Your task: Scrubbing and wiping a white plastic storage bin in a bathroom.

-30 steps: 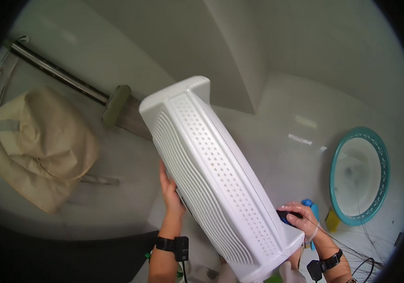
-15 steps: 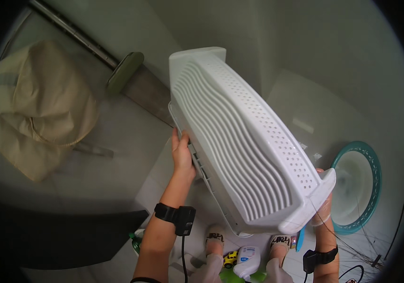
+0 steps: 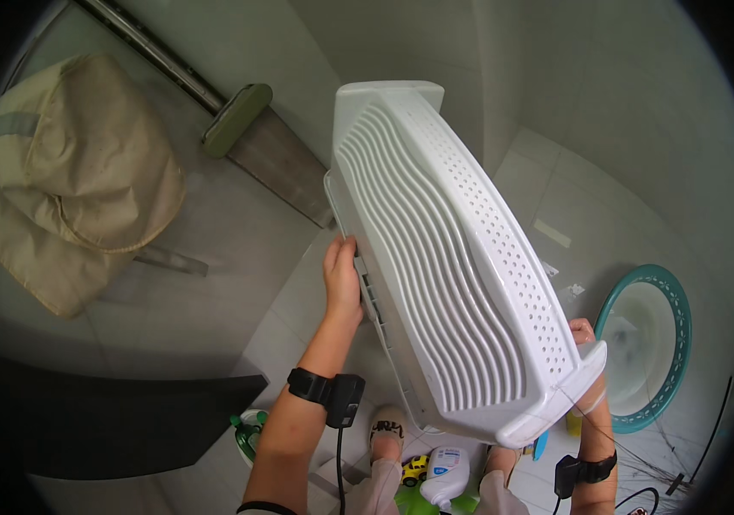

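Clamping white panel [image 3: 435, 266] in left hand [image 3: 344, 279], right hand [image 3: 583, 331] part-hidden, grip unclear, teal-rimmed basin [image 3: 682, 343], contents unclear

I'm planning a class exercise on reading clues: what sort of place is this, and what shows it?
Probably a bathroom or another wash area: the tiled floor, the teal-rimmed basin and the white bottle, perhaps of cleaner, all point that way.

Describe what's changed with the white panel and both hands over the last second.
The white panel shifted rightward in view and turned, showing more of its ribbed face. The right hand, earlier holding something dark, is now mostly hidden behind it; whether it let go is unclear. The left hand still holds the left edge.
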`<state>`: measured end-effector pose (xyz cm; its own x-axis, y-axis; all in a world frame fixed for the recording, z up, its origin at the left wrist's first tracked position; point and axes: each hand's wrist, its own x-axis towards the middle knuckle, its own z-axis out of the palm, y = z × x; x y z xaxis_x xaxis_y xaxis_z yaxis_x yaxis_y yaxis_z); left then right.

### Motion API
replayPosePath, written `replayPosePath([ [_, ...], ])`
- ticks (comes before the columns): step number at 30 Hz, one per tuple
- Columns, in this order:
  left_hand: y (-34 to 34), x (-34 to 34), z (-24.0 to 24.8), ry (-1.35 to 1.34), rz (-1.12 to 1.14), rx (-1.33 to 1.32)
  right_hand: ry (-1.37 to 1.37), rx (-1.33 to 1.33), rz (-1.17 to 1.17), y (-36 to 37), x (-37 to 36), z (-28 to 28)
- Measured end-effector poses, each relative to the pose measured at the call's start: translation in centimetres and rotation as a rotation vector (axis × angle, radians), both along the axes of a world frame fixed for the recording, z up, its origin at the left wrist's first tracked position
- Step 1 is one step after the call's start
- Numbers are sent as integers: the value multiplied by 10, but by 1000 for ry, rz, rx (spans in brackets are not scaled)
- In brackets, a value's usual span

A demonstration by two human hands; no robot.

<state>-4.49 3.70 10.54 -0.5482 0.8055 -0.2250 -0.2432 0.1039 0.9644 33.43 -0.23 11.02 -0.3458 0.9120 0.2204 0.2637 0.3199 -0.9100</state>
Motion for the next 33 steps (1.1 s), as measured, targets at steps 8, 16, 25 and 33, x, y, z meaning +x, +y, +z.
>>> replayPosePath([
  [8, -34, -17, -39, 260, 117, -143, -57, 100, 125, -19, 3, 0],
  [16, -87, 13, -87, -139, -33, -161, -82, -50, 183, -44, -14, -22],
  [25, -91, 23, -132, -308, -39, -245, -171, -68, 215, -59, -13, -59],
  [33, -104, 26, -156, -397, -105, -305, -353, -101, 259, -79, -17, -99],
])
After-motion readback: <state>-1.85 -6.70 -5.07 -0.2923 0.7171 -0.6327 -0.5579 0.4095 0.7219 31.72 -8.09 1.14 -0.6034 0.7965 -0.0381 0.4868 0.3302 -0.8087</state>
